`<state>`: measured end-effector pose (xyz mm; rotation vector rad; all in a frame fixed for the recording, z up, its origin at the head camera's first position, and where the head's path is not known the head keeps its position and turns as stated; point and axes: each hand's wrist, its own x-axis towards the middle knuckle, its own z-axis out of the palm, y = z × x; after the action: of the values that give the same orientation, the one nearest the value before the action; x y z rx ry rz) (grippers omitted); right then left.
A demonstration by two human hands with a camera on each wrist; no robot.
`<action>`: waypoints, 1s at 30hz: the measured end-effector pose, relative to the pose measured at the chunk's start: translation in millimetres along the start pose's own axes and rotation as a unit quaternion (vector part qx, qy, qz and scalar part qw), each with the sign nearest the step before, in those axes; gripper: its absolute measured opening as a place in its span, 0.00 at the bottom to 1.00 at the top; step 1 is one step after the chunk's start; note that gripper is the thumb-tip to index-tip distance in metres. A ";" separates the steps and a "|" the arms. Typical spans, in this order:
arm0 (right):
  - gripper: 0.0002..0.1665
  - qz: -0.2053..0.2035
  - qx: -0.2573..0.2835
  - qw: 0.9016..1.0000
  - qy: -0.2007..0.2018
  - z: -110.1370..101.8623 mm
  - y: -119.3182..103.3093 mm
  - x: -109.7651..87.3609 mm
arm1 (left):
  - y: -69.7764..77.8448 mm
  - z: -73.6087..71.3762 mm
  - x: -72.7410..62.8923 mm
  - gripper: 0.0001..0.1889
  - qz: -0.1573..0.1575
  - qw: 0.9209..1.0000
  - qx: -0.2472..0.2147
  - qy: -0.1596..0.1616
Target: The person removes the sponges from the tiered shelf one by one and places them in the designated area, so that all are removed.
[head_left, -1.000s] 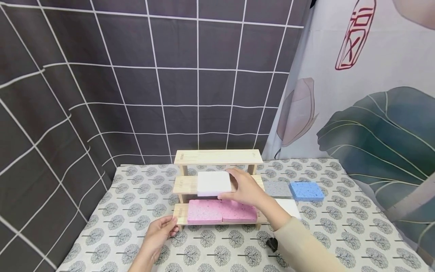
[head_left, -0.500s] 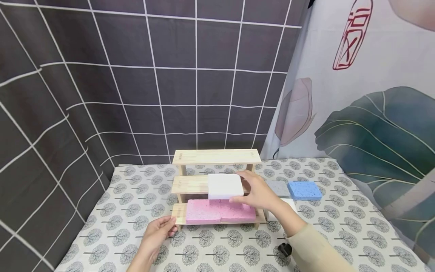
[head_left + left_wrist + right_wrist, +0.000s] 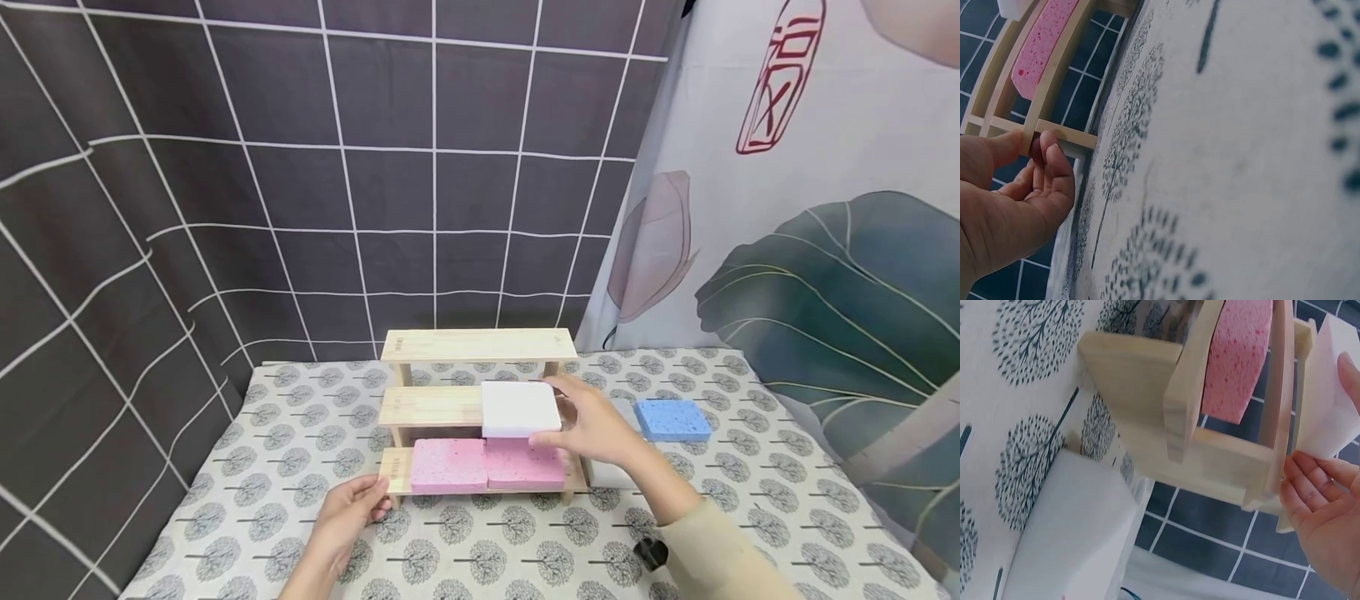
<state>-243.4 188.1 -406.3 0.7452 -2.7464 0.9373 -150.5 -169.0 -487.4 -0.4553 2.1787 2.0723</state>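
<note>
A three-tier wooden rack [image 3: 480, 343] stands on the table. My left hand [image 3: 341, 517] pinches the left end of its lowest board; the left wrist view shows the thumb above and curled fingers below the board [image 3: 1054, 72]. At the right part of the middle tier, my right hand [image 3: 600, 427] grips a white sponge [image 3: 519, 407] by its right end, thumb in front and fingers behind. In the right wrist view this white sponge [image 3: 1332, 394] lies along the tier; whether it fully rests there cannot be told. Two pink sponges [image 3: 450, 464] sit side by side on the lowest board.
Right of the rack lie a blue sponge [image 3: 673, 420], a grey sponge [image 3: 625, 412] partly behind my right hand, and another white sponge [image 3: 611, 475] partly covered by my forearm. A small black object [image 3: 650, 552] shows beside the right sleeve. A dark grid-patterned cloth [image 3: 390, 192] hangs behind.
My right hand has slid the white sponge rightward along the middle tier, from left of centre to the right part. The left hand stays on the lowest board's end.
</note>
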 end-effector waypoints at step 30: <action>0.56 0.019 -0.036 0.999 0.025 -36.3 49.5 -34.5 | -2.1 -0.5 1.4 0.21 0.003 1.000 -0.005 -0.002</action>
<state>-238.9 258.0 -413.9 0.6511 -2.7438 0.8471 -151.2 -169.8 -489.7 -0.4461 2.1706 2.0862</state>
